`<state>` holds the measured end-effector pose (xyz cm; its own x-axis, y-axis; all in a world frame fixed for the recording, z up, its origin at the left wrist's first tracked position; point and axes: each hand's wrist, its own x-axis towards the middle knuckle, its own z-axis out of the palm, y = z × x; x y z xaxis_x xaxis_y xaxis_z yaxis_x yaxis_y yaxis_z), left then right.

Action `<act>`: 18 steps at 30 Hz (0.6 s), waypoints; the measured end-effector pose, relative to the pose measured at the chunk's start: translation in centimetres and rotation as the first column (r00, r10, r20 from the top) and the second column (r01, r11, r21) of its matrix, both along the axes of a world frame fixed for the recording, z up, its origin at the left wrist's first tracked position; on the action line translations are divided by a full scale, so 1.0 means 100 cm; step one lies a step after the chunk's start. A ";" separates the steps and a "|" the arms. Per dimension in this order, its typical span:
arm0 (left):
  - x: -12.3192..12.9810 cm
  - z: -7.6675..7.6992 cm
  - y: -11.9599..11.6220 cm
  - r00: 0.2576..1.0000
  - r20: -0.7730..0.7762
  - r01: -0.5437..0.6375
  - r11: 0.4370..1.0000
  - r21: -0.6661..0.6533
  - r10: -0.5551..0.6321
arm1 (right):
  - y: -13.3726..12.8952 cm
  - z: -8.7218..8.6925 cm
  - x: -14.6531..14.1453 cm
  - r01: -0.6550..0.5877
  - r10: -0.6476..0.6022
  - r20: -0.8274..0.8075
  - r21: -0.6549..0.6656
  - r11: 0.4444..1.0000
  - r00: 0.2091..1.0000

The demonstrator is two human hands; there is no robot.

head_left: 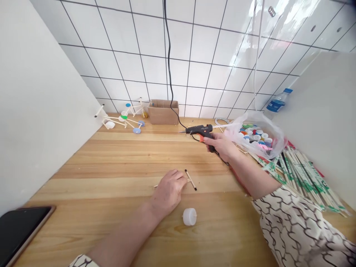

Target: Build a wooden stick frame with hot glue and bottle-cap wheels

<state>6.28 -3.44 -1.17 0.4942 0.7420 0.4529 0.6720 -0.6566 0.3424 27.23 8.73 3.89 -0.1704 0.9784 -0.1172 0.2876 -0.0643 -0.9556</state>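
My right hand [218, 144] grips a black hot glue gun [199, 129] by its handle, held over the back part of the table with its nozzle to the left. A clear glue stick [222, 126] juts from the gun's rear. My left hand [171, 187] rests low over the table, fingers closed on a thin wooden stick [155, 186] whose middle is hidden. At its right end lies a short crosspiece [190, 180] with black tips. Nearer to me stands a white bottle cap piece [189, 216] with small stick ends poking out at its sides.
Stick-and-cap models [124, 118] and a cardboard box [163, 112] stand along the tiled wall. At right are a plastic bag of bottle caps [257, 135], wrapped chopsticks [304, 178] and a water bottle [278, 102]. A phone [23, 230] lies front left. The gun's black cord [169, 55] hangs down.
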 end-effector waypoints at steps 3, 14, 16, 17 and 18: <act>0.000 0.001 0.000 1.000 -0.006 0.006 1.000 0.006 -0.006 | 0.016 -0.018 -0.028 0.016 -0.013 0.123 -0.023 1.000 0.992; 0.001 -0.003 -0.001 1.000 -0.018 -0.005 1.000 0.006 0.005 | 0.024 -0.028 -0.081 0.064 -0.117 0.471 0.127 0.990 0.874; 0.001 -0.003 -0.001 1.000 -0.021 -0.001 1.000 0.004 0.001 | 0.017 -0.026 -0.076 0.053 -0.139 0.481 0.189 0.981 0.866; 0.001 -0.003 -0.002 1.000 -0.021 0.001 1.000 0.003 -0.001 | 0.009 -0.025 -0.072 0.039 -0.145 0.479 0.223 0.974 0.866; 0.001 -0.003 -0.002 1.000 -0.021 0.001 1.000 0.004 -0.001 | -0.001 -0.024 -0.067 0.019 -0.144 0.475 0.258 0.966 0.868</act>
